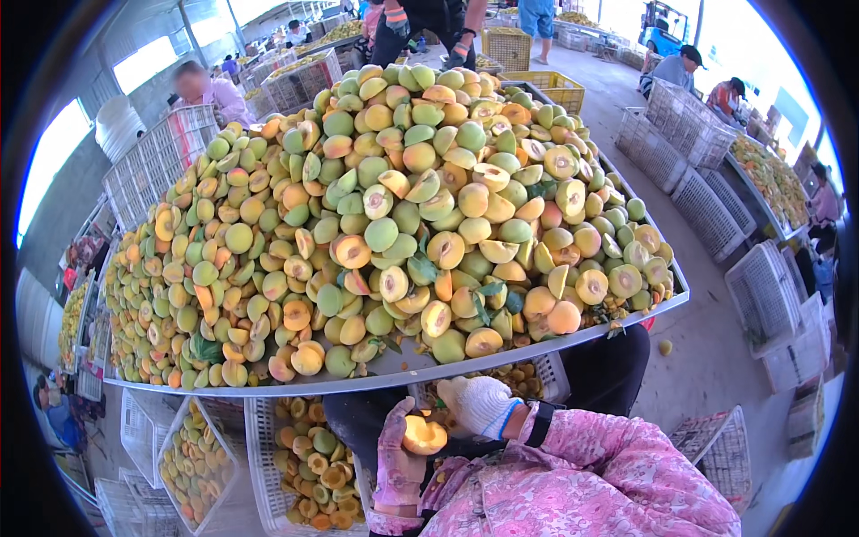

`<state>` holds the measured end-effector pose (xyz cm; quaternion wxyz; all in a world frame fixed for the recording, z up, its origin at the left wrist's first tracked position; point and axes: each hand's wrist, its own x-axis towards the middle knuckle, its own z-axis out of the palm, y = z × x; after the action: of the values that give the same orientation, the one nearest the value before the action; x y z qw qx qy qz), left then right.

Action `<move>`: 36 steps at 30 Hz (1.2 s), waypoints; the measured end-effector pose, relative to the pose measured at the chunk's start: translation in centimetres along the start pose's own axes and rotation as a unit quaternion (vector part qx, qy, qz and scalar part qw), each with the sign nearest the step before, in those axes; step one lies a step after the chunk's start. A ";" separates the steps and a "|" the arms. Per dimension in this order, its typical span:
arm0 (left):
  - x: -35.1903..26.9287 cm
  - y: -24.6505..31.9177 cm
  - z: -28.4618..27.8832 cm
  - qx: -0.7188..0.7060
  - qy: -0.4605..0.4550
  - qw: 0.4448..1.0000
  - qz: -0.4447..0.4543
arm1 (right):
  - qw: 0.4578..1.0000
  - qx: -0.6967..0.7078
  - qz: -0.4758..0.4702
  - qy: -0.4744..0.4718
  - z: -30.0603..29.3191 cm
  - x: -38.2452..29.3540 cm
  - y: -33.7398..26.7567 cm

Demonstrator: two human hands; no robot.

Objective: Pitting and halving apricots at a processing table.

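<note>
My left hand (397,456), in a stained pinkish glove, holds a yellow peach half (425,436) with its cut face and empty pit hollow turned up. Close beside it is my right hand (480,405), in a white knitted glove with a blue-edged cuff. Its fingers are curled, and whatever may be inside them is hidden. Both hands are over my lap, below the near rim of a metal-edged table (402,377). A big heap of peaches (402,221), many halved and some showing pits, covers the table. Under the rim, a crate (553,379) holds dark pits or scraps.
At lower left stands a white plastic crate (265,456) of pitted halves, beside another filled crate (198,463). A person (429,27) in gloves stands behind the heap. Stacked crates (711,208) line the right aisle, with a blue forklift (664,27) farther back.
</note>
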<state>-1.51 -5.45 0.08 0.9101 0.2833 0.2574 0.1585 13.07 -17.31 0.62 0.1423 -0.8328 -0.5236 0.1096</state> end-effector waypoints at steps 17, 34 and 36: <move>-3.4 11.5 -7.6 0.189 0.330 0.865 0.329 | 0.952 0.058 0.174 0.245 -21.1 17.0 9.0; -0.5 7.8 -1.6 0.227 0.169 0.923 0.262 | 0.967 -0.065 0.180 0.166 -23.0 23.9 11.1; -0.2 7.2 -1.2 0.232 0.157 0.925 0.257 | 0.962 -0.094 0.146 0.213 -22.8 23.1 11.3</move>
<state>-3.39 0.67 3.58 0.6952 0.5141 0.3451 0.3652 39.96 -3.91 17.16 0.1538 -0.9138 -0.3622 -0.1006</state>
